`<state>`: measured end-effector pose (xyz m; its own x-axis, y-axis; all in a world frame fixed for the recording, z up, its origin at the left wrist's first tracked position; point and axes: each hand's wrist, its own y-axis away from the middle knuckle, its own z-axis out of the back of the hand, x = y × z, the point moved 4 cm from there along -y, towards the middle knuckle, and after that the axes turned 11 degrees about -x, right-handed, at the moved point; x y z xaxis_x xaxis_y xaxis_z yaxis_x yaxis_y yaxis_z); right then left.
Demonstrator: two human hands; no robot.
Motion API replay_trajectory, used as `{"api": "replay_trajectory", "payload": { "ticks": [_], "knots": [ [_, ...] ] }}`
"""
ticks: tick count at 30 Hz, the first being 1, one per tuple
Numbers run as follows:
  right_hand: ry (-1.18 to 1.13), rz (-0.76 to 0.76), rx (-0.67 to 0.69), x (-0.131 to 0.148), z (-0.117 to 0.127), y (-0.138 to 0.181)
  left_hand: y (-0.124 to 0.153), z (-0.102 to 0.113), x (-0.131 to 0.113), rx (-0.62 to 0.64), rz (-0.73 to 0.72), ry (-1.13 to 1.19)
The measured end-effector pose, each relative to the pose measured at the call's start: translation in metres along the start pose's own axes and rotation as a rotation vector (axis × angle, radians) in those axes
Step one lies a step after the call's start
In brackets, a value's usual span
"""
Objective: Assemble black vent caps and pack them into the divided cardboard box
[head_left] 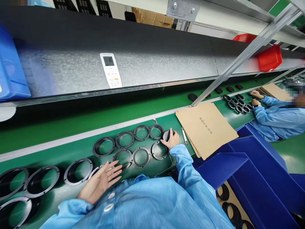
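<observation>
My right hand (170,139) grips a dark round piece (166,135), probably another black ring, at the edge of the green conveyor belt (71,140). Several black rings with pale metal rims lie flat on the belt, among them one (159,150) just below my right hand and one (141,157) between my hands. My left hand (102,180) is open with its fingers spread, palm facing up. It lies over the edge of a ring (94,170), which it partly hides.
A stack of kraft paper sheets (206,128) lies on the belt to the right. Blue bins (252,178) stand below it. A co-worker in a blue coat (277,119) handles smaller black rings (237,104) farther along. A metal strut (245,54) crosses above the belt.
</observation>
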<state>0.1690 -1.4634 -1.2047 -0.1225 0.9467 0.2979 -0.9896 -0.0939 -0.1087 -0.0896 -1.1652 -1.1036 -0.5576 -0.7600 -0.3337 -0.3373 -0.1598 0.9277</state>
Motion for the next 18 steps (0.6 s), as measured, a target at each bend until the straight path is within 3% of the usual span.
{"api": "replay_trajectory", "payload": {
  "ticks": [4,8,14,18],
  "knots": [
    [0.08,-0.017,0.044,-0.015,-0.015,-0.002,-0.003,0.006,0.001,-0.045,0.04,0.04],
    [0.152,-0.018,0.057,-0.027,-0.015,-0.011,-0.008,0.014,-0.002,-0.05,0.023,0.07],
    [0.177,0.084,-0.122,-0.025,-0.014,-0.021,-0.017,0.019,0.003,-0.09,0.03,0.09],
    [0.202,0.077,-0.026,-0.021,-0.029,-0.021,-0.019,0.016,0.006,-0.077,0.024,0.071]
  ]
}}
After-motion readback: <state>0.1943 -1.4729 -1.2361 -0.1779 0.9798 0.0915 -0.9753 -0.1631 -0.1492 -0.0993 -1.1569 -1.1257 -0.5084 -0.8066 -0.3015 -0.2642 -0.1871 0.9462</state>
